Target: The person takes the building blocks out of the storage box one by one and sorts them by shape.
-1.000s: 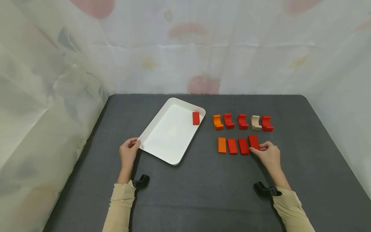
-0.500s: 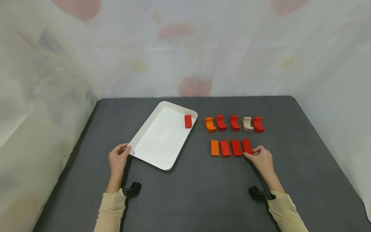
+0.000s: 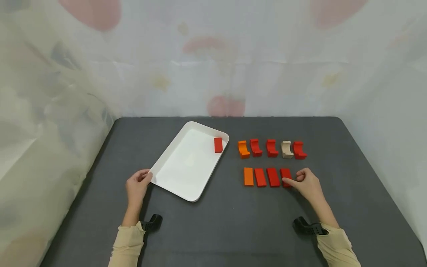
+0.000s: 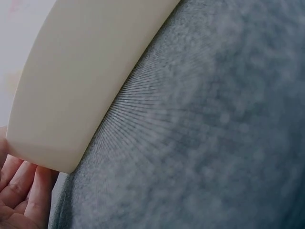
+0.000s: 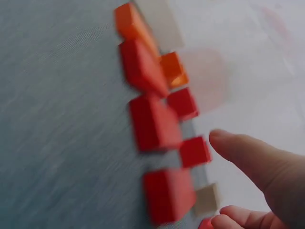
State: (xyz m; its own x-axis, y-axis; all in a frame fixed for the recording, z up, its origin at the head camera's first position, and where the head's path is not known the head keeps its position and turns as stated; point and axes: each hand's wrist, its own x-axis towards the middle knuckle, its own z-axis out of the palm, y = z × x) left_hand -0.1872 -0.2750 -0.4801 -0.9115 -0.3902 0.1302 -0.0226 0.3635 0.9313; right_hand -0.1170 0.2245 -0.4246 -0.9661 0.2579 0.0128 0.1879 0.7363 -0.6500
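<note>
My left hand [image 3: 136, 187] pinches the near left corner of a white rectangular tray [image 3: 181, 168]; its outer wall [image 4: 71, 86] fills much of the left wrist view. One red rectangular block [image 3: 218, 145] lies inside, by the far right rim. My right hand [image 3: 309, 187] is over the right end of the nearer row, its thumb overlapping the last red block [image 3: 285, 172] in the head view. In the right wrist view the thumb [image 5: 248, 155] is stretched out, apart from that block [image 5: 167, 195]. An orange block [image 3: 248, 177] and two red blocks [image 3: 260, 177] continue the row leftward.
Behind that row stand several notched, curved blocks: orange [image 3: 243, 150], red [image 3: 255, 148] and beige [image 3: 286, 150]. All rest on a dark grey table [image 3: 227, 226]. A patterned white sheet [image 3: 213, 81] hangs behind the table and along its sides.
My right hand has lowered the last red block into line with its row, and its fingers have come off the block. The left hand stays at the tray corner; the head view has shifted.
</note>
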